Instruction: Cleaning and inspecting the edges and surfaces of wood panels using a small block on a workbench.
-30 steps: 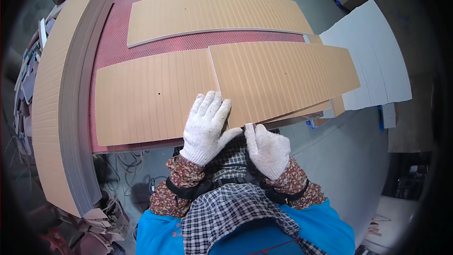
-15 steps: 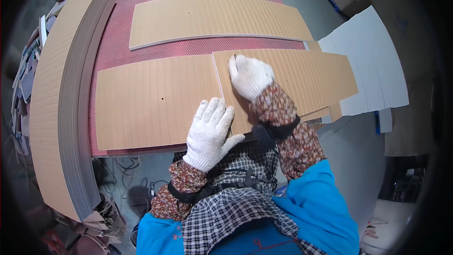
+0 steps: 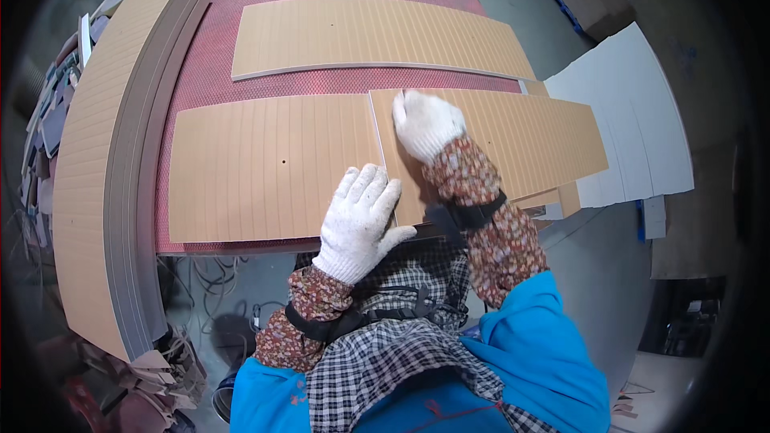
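My left hand (image 3: 358,220), in a white knit glove, lies flat with fingers stretched over the near edge of a light brown grooved panel (image 3: 257,172), by its seam with another panel. That second grooved panel (image 3: 529,132) extends to the right, its left end butting against or overlapping the first; which of the two I cannot tell. On it, close to the seam and the far edge, rests my right hand (image 3: 429,124), gloved in white and closed with the fingers curled in. Whatever it may hold is hidden.
Another grooved panel (image 3: 377,36) lies farther back on the red mesh-covered table (image 3: 204,72). A tall stack of panels (image 3: 120,152) stands along the left. White sheets (image 3: 626,112) fan out at the right. Cables (image 3: 212,289) hang below the table; scraps pile up at far left.
The whole view has turned and shifted slightly. Both hands stay in nearly the same places on the panels, the left flat and the right closed.
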The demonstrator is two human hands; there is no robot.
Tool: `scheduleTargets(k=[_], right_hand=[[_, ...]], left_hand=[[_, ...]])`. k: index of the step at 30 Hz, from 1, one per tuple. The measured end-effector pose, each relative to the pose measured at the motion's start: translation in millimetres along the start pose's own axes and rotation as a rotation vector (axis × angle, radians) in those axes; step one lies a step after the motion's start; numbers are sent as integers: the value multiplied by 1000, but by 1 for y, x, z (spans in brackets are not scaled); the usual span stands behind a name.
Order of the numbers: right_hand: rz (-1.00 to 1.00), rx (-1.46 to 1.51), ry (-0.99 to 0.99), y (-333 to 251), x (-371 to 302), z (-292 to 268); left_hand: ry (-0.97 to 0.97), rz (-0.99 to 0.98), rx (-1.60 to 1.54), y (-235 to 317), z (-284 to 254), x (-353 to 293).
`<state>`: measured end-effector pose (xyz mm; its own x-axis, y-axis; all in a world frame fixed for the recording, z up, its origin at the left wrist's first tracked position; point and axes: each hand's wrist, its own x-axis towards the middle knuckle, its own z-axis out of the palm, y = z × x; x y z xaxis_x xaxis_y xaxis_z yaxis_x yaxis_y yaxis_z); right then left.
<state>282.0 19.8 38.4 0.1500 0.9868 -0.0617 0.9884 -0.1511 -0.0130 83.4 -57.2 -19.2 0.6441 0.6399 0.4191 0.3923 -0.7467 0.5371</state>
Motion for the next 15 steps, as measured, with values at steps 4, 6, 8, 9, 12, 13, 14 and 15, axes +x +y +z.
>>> scheduleTargets(k=[4,6,8,9,12,13,14,15], right_hand=[[87,114,91,-7,-70,5],[36,115,100,-5,-106,9],[66,156,75,-7,-139,9],[98,196,47,-10,-154,8],[96,163,-3,-14,-191,5],[114,145,-53,-16,-200,1],[61,143,-26,-14,-210,12],[10,141,2,-15,-215,17]], left_hand=[[12,-8,-22,-1,-1,1],[8,-16,-25,-1,0,0],[-1,-24,-24,-2,0,1],[-2,-24,-23,-2,-2,1],[-20,-25,-61,-1,-5,1],[-17,-27,-67,-1,-5,0],[-15,-30,-73,-1,-5,-1],[-14,-29,-72,-1,-5,0]])
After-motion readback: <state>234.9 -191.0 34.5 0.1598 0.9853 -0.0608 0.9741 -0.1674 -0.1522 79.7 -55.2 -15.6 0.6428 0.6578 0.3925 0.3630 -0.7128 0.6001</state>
